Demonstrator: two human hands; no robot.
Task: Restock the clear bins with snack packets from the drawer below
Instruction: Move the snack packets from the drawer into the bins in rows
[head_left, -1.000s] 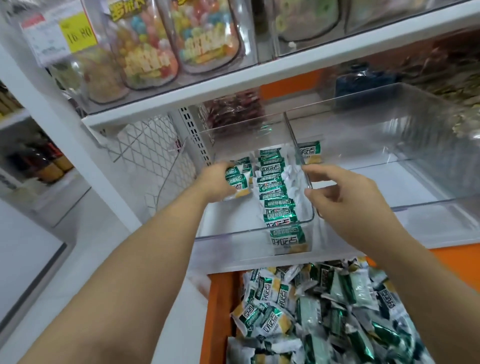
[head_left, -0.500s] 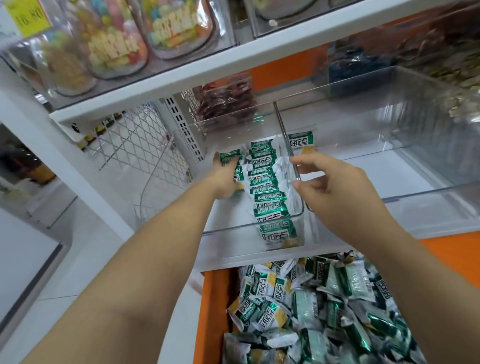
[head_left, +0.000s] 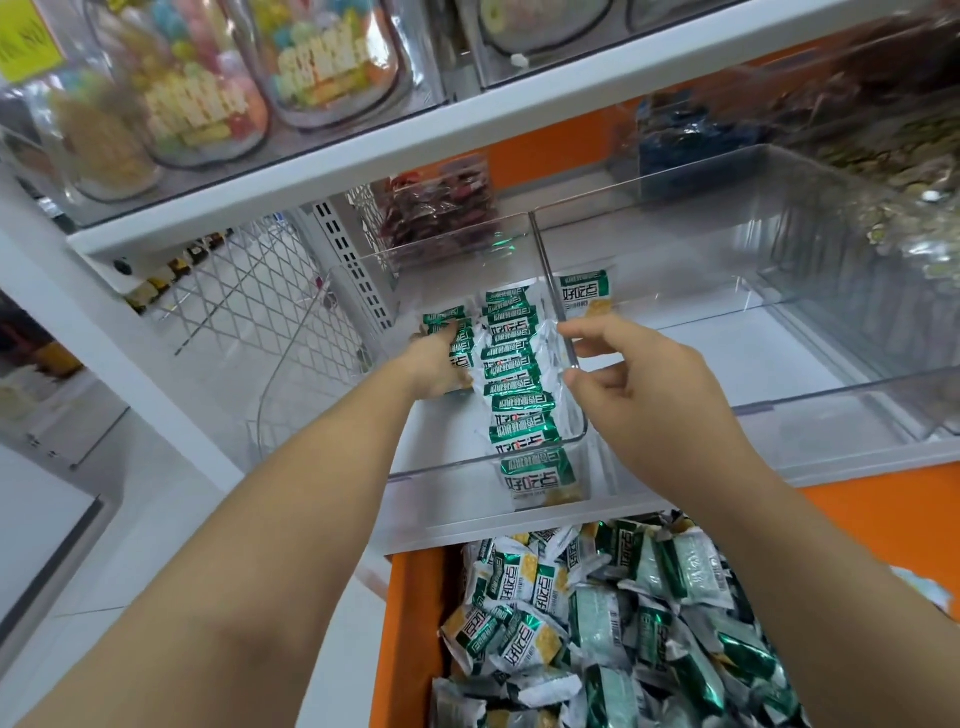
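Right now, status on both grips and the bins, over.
Left grip holding a packet stack inside the left bin. Right grip at its right wall, hold unclear. One packet row in, drawer below heaped. Nothing blocking.

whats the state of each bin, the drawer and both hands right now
left bin: partly filled, one long row of packets and a short row
right bin: nearly empty, one lone packet at its back left
drawer: open, heaped with loose packets
left hand: in the left bin, on the short row, grip hidden
right hand: fingers curled at the wall between the bins, holding no packet
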